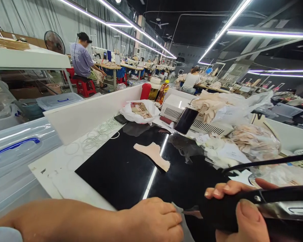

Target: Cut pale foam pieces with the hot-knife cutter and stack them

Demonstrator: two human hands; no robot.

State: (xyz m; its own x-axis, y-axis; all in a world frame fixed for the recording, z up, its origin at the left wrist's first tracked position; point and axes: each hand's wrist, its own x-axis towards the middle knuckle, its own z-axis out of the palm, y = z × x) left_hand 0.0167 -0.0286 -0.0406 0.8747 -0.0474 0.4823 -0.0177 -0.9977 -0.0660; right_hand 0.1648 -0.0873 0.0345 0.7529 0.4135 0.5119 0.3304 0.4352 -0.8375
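My right hand (242, 208), at the lower right, is wrapped round a black handheld tool (224, 210) with a silvery metal strip; its kind is unclear. My left hand (154, 220) lies low in the middle with fingers curled down over the edge of a greyish translucent sheet (185, 223). Between the hands, a small pinkish strip (194, 213) shows beside the tool. Beyond them a beige fabric piece (154, 155), cut with curved edges, rests flat on a glossy black board (108, 168).
Pale rubber bands (98, 136) lie left on the white tabletop (55, 176). Farther back are a white bag of fabric scraps (140, 112), bottles (163, 90) and a leaning phone (186, 120). Bagged fabric pieces (255, 138) and a black cable (267, 162) occupy the right. A co-worker (82, 55) sits beyond.
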